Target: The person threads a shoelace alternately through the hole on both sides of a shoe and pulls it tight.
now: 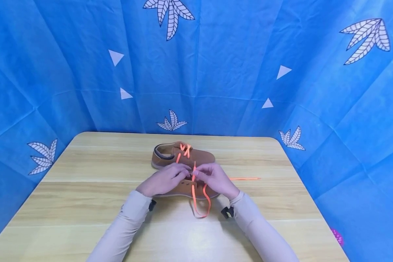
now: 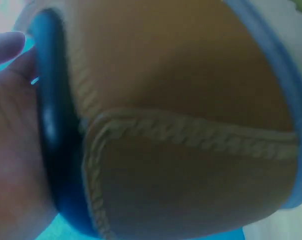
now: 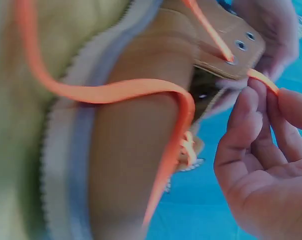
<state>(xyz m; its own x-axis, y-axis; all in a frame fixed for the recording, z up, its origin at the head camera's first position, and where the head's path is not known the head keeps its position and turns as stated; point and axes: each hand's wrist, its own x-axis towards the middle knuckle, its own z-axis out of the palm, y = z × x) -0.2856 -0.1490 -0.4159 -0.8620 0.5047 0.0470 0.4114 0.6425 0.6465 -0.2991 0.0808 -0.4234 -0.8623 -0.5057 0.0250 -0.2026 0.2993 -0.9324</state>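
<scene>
A brown shoe (image 1: 180,188) lies side-on beneath both hands, its toe to the right. My right hand (image 1: 217,179) pinches an orange shoelace (image 1: 194,196) between thumb and fingers, just above the eyelets. From there the lace loops down over the near side of the shoe. In the right wrist view, the lace passes through an eyelet of the flap (image 3: 241,45), and other eyelets there have no lace. My left hand (image 1: 166,179) holds the shoe by the flap near its opening; its fingertips are partly hidden. The dark padded collar (image 2: 51,125) fills the left wrist view beside that hand.
Just behind stands a second brown shoe (image 1: 201,156) with orange lace (image 1: 187,150) through its eyelets. A loose lace end (image 1: 245,178) stretches right across the wooden table (image 1: 85,203). A blue patterned cloth (image 1: 196,72) hangs around the table's back and sides.
</scene>
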